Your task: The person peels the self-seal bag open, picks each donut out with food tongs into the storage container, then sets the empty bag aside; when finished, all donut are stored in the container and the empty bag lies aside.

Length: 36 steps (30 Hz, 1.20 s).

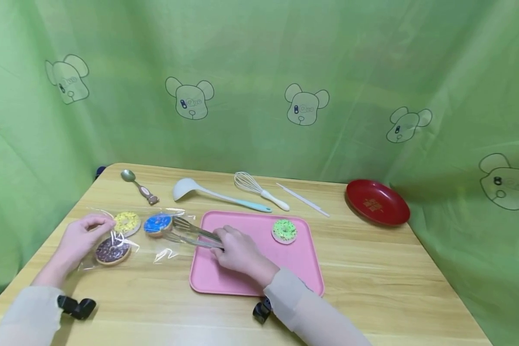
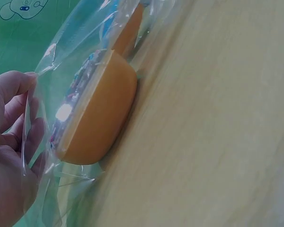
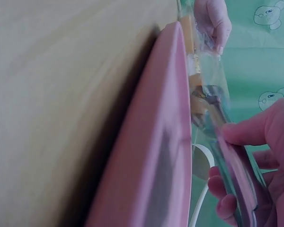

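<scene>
My left hand [image 1: 79, 239] pinches the edge of a clear plastic bag [image 1: 164, 254] between thumb and fingertips. Inside the bag lie three toy donuts: one with yellow icing [image 1: 131, 222], one with blue icing [image 1: 157, 223] and one with dark brown icing [image 1: 112, 252]. In the left wrist view the brown donut [image 2: 99, 111] rests on its side-lit tan base beside the fingers. My right hand [image 1: 240, 251] grips metal tongs [image 1: 203, 234]; their ends reach into the bag at the blue donut. Whether they touch it I cannot tell. A green-iced donut [image 1: 284, 231] sits on the pink tray [image 1: 298, 269].
Along the back of the wooden table [image 1: 380, 269] lie a spoon [image 1: 140, 186], a ladle [image 1: 216, 194], a whisk [image 1: 259, 188] and white sticks [image 1: 302, 199]. A red oval plate [image 1: 393, 209] is at the right. A green curtain [image 1: 251, 43] surrounds the table.
</scene>
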Available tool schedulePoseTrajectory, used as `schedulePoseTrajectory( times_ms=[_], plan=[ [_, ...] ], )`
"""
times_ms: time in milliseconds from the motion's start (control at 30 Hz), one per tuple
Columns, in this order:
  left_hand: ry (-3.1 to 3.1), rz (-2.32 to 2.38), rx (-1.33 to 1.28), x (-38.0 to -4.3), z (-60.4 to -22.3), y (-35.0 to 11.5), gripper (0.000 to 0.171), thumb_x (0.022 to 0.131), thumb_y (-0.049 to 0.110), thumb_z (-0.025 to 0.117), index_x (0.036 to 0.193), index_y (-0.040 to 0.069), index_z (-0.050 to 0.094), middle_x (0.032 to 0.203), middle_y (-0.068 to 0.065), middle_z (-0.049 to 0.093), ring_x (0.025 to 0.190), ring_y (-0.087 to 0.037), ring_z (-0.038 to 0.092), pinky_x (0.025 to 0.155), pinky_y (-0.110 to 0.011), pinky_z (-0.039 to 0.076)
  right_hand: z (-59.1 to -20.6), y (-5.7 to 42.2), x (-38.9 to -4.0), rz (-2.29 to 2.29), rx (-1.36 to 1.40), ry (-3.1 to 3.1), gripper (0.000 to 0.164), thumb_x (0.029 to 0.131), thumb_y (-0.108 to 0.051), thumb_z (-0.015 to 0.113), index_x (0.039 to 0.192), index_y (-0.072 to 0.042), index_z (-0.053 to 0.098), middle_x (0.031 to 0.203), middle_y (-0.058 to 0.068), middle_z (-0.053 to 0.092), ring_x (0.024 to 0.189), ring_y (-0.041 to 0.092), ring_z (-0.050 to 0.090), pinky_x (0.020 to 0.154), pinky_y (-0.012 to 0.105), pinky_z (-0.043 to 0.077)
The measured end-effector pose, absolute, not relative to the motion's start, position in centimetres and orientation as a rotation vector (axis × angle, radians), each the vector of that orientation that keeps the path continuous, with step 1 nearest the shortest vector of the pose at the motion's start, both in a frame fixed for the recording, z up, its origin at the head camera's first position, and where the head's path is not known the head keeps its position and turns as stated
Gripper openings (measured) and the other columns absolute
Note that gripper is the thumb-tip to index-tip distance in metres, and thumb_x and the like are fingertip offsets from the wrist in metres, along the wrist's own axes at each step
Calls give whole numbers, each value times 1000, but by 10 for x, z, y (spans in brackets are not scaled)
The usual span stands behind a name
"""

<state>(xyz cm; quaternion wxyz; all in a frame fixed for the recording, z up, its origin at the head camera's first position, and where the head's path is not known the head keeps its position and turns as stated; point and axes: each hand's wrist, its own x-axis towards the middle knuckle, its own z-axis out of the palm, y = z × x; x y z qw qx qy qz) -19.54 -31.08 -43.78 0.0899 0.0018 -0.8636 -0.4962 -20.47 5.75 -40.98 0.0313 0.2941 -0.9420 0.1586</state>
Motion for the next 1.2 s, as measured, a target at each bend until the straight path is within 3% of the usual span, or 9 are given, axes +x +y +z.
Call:
schedulePoseTrajectory(
  times_ms=[100, 300, 433, 500, 667, 733, 933, 1067, 1200],
  plan=[
    [-2574, -1484, 14, -195, -437, -311, 42, 89, 36, 62, 105, -3, 60, 97, 25, 53, 96, 9, 41, 97, -56, 32, -408, 57, -204, 488, 882, -2933, 41, 81, -30, 71, 114, -8, 60, 87, -1, 56, 69, 9, 50, 59, 23, 46],
    [-2575, -1483, 8, -194, -436, -309, 44, 89, 36, 62, 105, -5, 59, 98, 24, 52, 96, 8, 41, 96, -58, 31, -405, 52, -205, 430, 916, -2996, 43, 80, -30, 72, 112, -6, 58, 79, -3, 48, 63, 11, 45, 52, 22, 41],
    [-2564, -1510, 4, -194, -436, -309, 43, 89, 35, 62, 105, -5, 59, 98, 23, 53, 96, 8, 41, 97, -59, 30, -405, 53, -206, 417, 960, -3017, 42, 80, -26, 72, 114, -7, 57, 80, -3, 48, 65, 11, 46, 55, 22, 43],
    [-2560, -1511, 2, -194, -437, -310, 43, 89, 35, 62, 105, -5, 59, 98, 22, 53, 96, 7, 42, 97, -57, 30, -404, 55, -207, 458, 955, -3023, 43, 80, -26, 71, 116, -7, 57, 82, -3, 50, 67, 10, 47, 58, 23, 44],
    [-2563, -1474, -8, -194, -438, -311, 41, 89, 34, 62, 105, -4, 60, 98, 21, 55, 96, 6, 44, 93, -36, 37, -402, 59, -211, 760, 948, -3046, 36, 81, -24, 71, 109, -4, 60, 80, -4, 57, 66, 9, 51, 62, 23, 46],
    [-2562, -1474, -13, -194, -439, -311, 40, 90, 34, 62, 105, -3, 60, 98, 21, 55, 96, 6, 44, 92, -32, 37, -401, 60, -213, 919, 920, -3072, 32, 81, -24, 71, 105, -3, 62, 78, -4, 58, 64, 9, 52, 60, 23, 46],
    [-2543, -1523, -10, -193, -439, -312, 41, 89, 33, 62, 105, -4, 59, 97, 23, 54, 97, 7, 42, 98, -56, 30, -398, 59, -215, 1299, 748, -3174, 30, 82, -26, 70, 101, -3, 64, 68, 5, 60, 50, 12, 50, 43, 25, 42],
    [-2530, -1548, -6, -193, -438, -312, 40, 89, 32, 63, 105, -5, 59, 99, 22, 54, 97, 8, 41, 99, -59, 28, -398, 60, -216, 1584, 675, -3190, 24, 84, -25, 69, 97, -5, 66, 66, 16, 62, 43, 16, 49, 36, 27, 42],
    [-2518, -1560, -22, -194, -439, -312, 41, 89, 32, 64, 104, -5, 59, 101, 18, 55, 99, 8, 40, 100, -60, 26, -398, 61, -219, 1803, 622, -3172, 25, 83, -21, 69, 100, -2, 66, 72, 24, 64, 42, 20, 52, 39, 33, 48]
  ],
)
